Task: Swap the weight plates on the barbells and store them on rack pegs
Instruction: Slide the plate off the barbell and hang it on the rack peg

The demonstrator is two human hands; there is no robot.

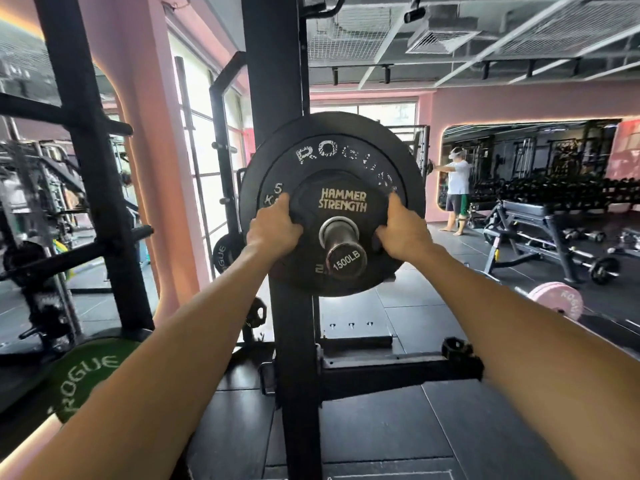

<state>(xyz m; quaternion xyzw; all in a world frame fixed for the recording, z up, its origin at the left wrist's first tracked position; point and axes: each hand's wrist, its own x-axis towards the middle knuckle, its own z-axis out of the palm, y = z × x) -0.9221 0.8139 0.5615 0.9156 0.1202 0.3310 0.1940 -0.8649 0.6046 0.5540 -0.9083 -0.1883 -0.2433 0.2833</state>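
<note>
Head view, plate: small black rubber Hammer Strength plate (343, 216) sits outermost on the steel barbell sleeve stamped 1500LB (341, 245), flat against the larger black Rogue bumper plate (332, 161).
Left hand (273, 230): grasping the small plate's left edge.
Right hand (401, 230): grasping its right edge.
Sleeve: juts from beside the black steel rack upright (298, 341).
Risk: uneven pull could cock the plate and bind it; a sudden release past the sleeve end could drop it toward the feet.
Risk, fingers: pinched against the bumper if it slides back.
</note>
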